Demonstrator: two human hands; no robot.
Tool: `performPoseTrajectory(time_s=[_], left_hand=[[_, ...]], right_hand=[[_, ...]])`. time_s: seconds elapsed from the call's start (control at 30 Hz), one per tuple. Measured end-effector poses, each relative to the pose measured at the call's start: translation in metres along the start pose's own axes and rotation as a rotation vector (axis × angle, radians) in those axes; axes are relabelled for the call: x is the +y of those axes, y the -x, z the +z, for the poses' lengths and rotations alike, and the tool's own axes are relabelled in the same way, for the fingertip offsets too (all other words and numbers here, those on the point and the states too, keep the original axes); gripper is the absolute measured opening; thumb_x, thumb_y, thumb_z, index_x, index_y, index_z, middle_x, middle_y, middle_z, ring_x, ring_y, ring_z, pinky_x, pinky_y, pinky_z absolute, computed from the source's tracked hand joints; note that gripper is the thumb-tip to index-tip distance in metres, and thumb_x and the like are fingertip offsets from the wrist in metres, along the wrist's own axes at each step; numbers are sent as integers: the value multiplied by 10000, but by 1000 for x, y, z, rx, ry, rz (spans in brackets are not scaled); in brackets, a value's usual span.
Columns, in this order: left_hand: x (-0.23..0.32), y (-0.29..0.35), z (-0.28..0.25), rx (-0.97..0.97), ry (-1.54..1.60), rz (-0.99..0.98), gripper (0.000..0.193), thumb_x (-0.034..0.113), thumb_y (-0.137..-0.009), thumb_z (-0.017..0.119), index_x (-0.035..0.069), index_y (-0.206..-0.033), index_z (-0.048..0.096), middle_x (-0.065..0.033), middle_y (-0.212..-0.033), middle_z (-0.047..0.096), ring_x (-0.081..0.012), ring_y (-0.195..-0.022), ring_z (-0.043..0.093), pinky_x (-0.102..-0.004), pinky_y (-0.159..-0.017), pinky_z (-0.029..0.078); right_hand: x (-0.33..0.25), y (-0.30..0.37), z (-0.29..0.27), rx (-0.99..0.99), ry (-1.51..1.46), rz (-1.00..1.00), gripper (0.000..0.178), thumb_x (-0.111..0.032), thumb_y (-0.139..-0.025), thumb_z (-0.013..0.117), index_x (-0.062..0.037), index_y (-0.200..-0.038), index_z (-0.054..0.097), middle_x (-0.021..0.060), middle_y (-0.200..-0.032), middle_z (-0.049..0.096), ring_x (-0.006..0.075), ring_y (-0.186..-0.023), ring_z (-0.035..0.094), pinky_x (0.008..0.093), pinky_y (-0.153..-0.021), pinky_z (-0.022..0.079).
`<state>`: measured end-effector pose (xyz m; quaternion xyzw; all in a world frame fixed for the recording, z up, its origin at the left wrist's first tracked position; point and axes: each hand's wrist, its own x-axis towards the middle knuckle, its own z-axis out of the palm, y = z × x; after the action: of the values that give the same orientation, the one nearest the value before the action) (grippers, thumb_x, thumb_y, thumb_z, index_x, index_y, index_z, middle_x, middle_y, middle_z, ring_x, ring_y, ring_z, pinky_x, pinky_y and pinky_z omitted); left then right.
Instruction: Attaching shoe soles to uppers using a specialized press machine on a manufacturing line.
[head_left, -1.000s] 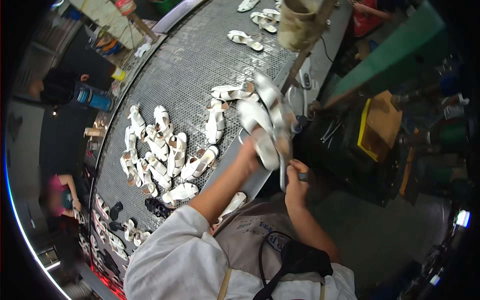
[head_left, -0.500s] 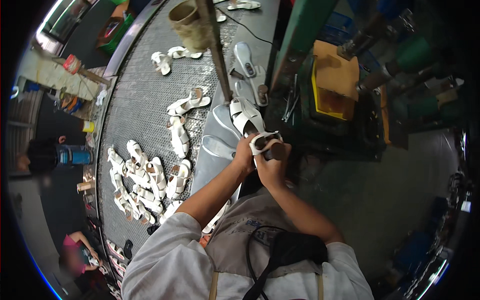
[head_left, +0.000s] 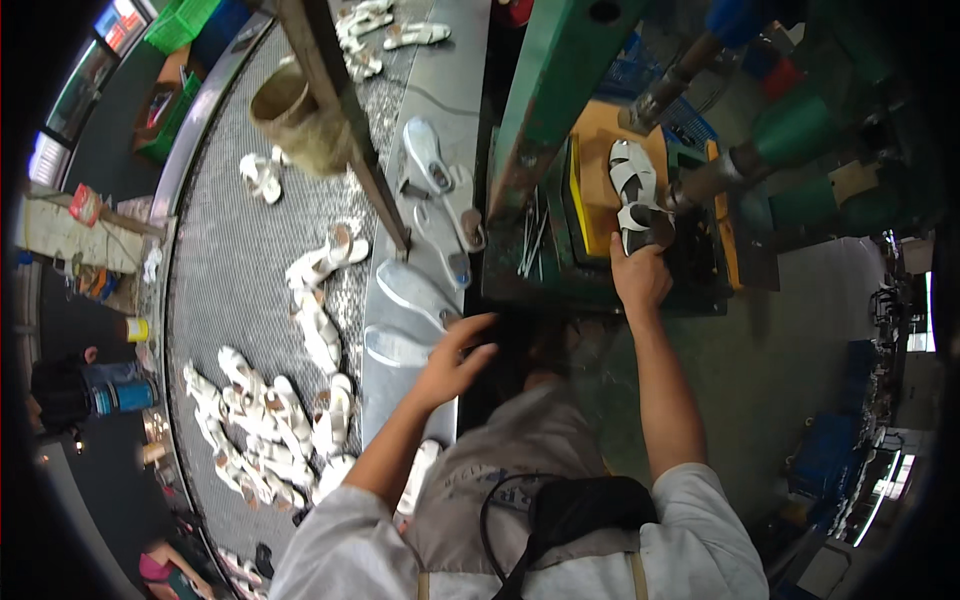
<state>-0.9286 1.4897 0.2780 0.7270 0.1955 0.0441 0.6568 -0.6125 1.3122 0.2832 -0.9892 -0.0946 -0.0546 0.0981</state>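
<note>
My right hand grips a white strappy sandal by its dark heel end. The sandal lies toe away over the tan board of a green machine; whether it rests on the board I cannot tell. My left hand holds nothing, its fingers apart, near the edge of a grey metal ledge. Beside that hand lie grey sole-shaped pieces, one just beyond the fingers and another to their left. More such pieces lie farther up the ledge.
On the mesh conveyor at left lie many white sandals. A brown cup-like holder hangs by an upright metal bar. The machine's green post and thick cylinders stand around the board. Another person is at lower left.
My right hand has carried the sandal rightward from the ledge to over the machine's board. The left hand has let go of it and moved back left. The view has shifted.
</note>
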Motion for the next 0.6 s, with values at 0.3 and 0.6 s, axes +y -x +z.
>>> performPoseTrajectory(time_s=[0.3, 0.6], left_hand=[[-261, 203, -175, 828, -856, -824, 1145, 612, -811, 813, -202, -1482, 367, -429, -1498, 424, -549, -1418, 399, -551, -1227, 294], [-261, 123, -150, 1210, -692, -1019, 682, 449, -792, 849, 14, -1264, 619, -245, -1473, 538, -437, -1319, 543, -557, -1069, 460]], right_hand=[[-28, -28, -29, -119, 75, -8, 915, -752, -899, 605, 96, -1233, 523, 283, -955, 746, 463, -945, 731, 552, -839, 572], [15, 8, 39, 561, -114, -296, 636, -452, -1042, 631, 111, -1317, 519, 340, -1225, 537, 532, -1147, 518, 606, -1006, 430]])
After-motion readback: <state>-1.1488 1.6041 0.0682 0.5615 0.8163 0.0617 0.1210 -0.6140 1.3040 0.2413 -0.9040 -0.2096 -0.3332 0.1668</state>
